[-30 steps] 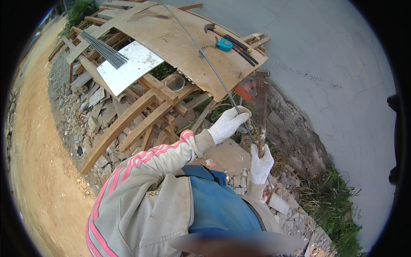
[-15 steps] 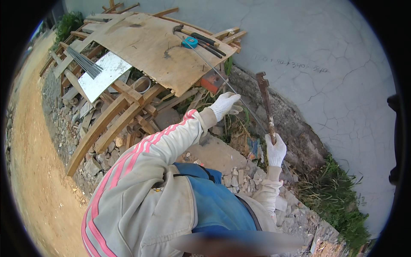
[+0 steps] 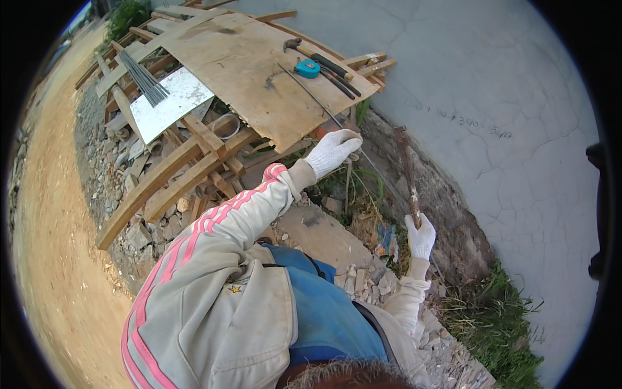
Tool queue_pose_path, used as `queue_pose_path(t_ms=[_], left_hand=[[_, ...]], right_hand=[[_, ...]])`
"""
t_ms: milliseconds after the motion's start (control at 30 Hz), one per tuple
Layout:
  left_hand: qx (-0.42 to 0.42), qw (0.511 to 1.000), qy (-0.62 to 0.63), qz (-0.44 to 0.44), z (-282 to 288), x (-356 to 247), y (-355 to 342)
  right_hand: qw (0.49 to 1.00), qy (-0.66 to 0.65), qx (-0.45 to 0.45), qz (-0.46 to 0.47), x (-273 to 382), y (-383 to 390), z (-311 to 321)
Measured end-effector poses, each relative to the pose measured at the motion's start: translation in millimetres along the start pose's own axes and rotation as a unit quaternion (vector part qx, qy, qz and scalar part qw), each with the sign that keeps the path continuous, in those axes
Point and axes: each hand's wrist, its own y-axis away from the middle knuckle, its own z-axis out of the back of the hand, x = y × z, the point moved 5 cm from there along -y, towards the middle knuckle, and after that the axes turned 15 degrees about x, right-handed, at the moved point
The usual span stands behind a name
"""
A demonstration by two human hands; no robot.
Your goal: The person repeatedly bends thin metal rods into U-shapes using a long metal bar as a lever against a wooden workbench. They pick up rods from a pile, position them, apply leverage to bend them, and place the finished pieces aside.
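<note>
My left hand (image 3: 332,153), in a white knit glove, is closed around a thin steel rod (image 3: 304,88). From above the plywood board, the rod slants down past the board's near corner toward the ground on the right. Gripped upright in my gloved right hand (image 3: 421,238) is a rusty rebar bending bar (image 3: 407,165) with a notched head. It rises beside the rod, close to the wall. On the plywood (image 3: 240,65) lie a claw hammer (image 3: 324,59), a teal tape measure (image 3: 308,68) and dark-handled long tools (image 3: 338,83).
Bundled thin steel rods (image 3: 144,78) rest over a white panel (image 3: 172,104) at left. Curved timbers (image 3: 152,185) jut out over rubble. A cracked grey wall (image 3: 466,78) bounds the right side, with grass (image 3: 492,330) at its foot. A dirt path (image 3: 58,227) runs along the left.
My left hand has slid along the rod toward the plywood and its fingers have closed more around it. The view has shifted slightly; my right hand still grips the bending bar.
</note>
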Motion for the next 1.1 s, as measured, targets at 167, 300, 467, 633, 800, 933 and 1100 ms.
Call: queue_pose_path(t_ms=[167,300,467,633,800,933,1100], left_hand=[[-0.198,0.932,-0.302,-0.03,105,-18,-24],[-0.197,0.847,-0.483,0.101,170,6,-56],[-0.17,0.756,-0.628,0.068,185,29,-76],[-0.177,0.753,-0.629,0.08,187,30,-79],[-0.17,0.764,-0.614,0.106,191,22,-80],[-0.172,0.764,-0.612,0.11,194,19,-81],[-0.188,0.746,-0.633,0.086,194,26,-84]], right_hand=[[0.996,-0.064,0.059,-0.033,9,-3,-5],[0.993,-0.082,0.076,-0.046,26,-13,-6],[0.99,-0.094,0.085,-0.06,47,-30,-23],[0.98,-0.16,0.1,-0.07,54,-38,-33],[0.983,-0.139,0.1,-0.067,63,-45,-35],[0.98,-0.149,0.105,-0.075,78,-44,-32],[0.961,-0.23,0.125,-0.089,90,-38,-32]])
